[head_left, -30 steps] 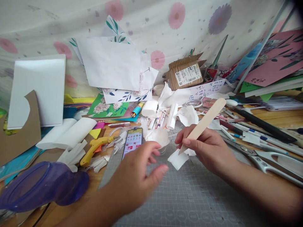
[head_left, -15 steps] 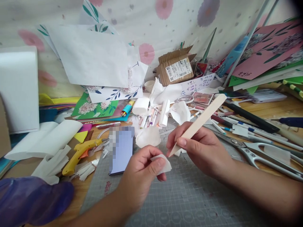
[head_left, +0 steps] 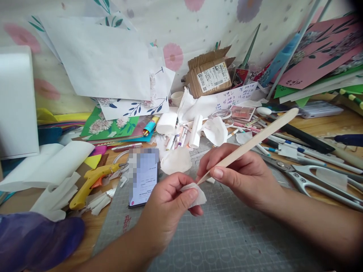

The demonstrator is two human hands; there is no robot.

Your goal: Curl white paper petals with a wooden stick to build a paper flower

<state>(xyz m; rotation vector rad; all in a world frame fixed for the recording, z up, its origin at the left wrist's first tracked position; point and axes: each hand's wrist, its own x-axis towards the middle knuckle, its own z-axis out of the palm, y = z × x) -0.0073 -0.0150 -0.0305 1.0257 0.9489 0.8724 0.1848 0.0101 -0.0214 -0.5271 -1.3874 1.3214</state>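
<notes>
My left hand [head_left: 172, 211] pinches a small piece of thin white paper [head_left: 198, 198] between thumb and fingers, above a grey cutting mat [head_left: 198, 241]. In my right hand [head_left: 241, 177] is a flat pale wooden stick [head_left: 255, 139], slanting up to the right. Its lower, narrow end meets the top edge of the paper by my left fingertips. Just beyond my hands lies a round white paper piece [head_left: 176, 160]. A phone [head_left: 146, 175] with a lit screen rests left of them on the mat.
Scissors [head_left: 300, 181] and many pens lie at the right. A yellow glue gun [head_left: 92, 181], paper strips [head_left: 99, 202] and white rolls [head_left: 68, 160] are at the left. Behind stand a cardboard box [head_left: 210, 73] and paper sheets [head_left: 99, 56].
The stick has tilted lower to the right, and its narrow end has moved to the paper in my left hand. The whole view has shifted slightly.
</notes>
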